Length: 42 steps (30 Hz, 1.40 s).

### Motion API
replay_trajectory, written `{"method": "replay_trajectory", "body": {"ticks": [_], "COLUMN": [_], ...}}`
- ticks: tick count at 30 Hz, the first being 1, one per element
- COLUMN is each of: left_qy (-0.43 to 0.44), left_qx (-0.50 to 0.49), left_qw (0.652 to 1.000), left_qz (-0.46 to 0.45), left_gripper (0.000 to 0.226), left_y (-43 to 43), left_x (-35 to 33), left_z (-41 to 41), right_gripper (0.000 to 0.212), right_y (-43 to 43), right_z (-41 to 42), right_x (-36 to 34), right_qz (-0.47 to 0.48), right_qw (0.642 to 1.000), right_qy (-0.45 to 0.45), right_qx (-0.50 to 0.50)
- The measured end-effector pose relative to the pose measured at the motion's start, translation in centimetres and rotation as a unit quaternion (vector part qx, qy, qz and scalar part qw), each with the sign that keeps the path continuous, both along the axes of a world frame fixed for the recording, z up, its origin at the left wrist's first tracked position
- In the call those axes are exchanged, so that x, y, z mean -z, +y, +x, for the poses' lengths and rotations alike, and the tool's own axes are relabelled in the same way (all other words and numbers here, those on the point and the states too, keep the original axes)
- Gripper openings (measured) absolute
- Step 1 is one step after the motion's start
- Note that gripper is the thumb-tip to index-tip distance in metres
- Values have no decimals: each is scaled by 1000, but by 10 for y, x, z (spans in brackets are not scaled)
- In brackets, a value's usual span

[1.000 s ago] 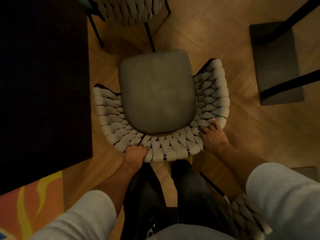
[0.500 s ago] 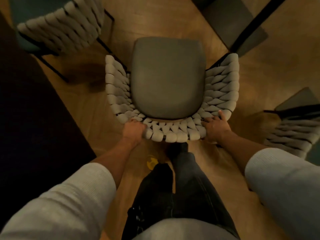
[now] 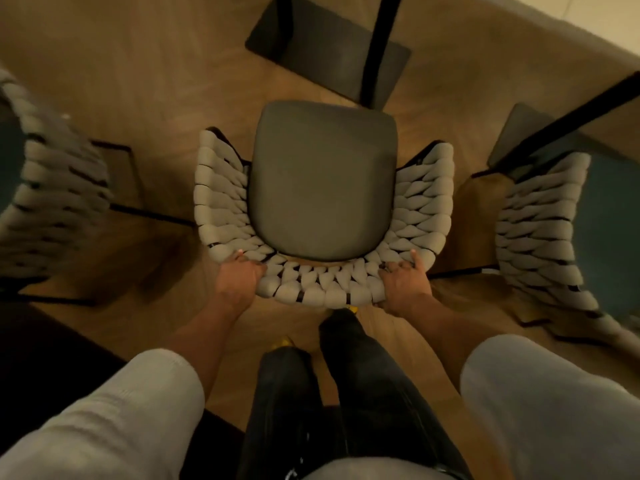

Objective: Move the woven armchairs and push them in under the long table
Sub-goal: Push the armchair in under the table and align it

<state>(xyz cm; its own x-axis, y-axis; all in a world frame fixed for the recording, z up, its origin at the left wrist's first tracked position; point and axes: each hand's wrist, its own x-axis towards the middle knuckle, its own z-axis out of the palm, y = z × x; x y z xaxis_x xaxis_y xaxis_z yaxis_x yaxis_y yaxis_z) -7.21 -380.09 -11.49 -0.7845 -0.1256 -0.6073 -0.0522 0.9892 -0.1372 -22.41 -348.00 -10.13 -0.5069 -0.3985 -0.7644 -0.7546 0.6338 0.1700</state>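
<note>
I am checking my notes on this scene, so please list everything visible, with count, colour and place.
Woven armchair with grey seat cushion: one, beige weave, centre.
Woven armchairs with teal seats: two, beige weave, left edge and right side.
Flat dark plates with black posts: two, dark grey, top centre and upper right.
Wooden floor: one, light brown, below.
Dark surface: one, black, lower left.
Trousers: one pair, black, bottom centre.
Sleeves: two, light grey, bottom corners.
Left hand: one, grips centre armchair's back rim.
Right hand: one, grips same rim.

Wooden floor (image 3: 156, 81), dark rug (image 3: 52, 358) at lower left, dark trousers (image 3: 363, 393), yellow shoe tip (image 3: 282, 342)
</note>
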Motion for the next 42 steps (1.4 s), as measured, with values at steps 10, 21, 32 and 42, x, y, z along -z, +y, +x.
{"method": "replay_trajectory", "body": {"ticks": [10, 21, 32, 42], "left_qy": [-30, -25, -14, -45], "left_qx": [196, 305, 288, 235], "left_qw": [980, 952, 957, 971], "left_qz": [-22, 4, 19, 2], "left_gripper": [45, 44, 41, 47], "left_y": [-39, -53, -21, 30], "left_x": [-15, -12, -2, -4], "left_z": [-71, -113, -182, -258], "right_gripper": [87, 89, 78, 80], "right_y": [-7, -19, 20, 68], "right_z": [48, 80, 9, -91], "right_x": [-5, -11, -7, -8], "right_qz": [-14, -17, -16, -26], "right_qw": [980, 950, 952, 962], "right_qy": [8, 22, 15, 20], "right_qx": [197, 312, 306, 273]}}
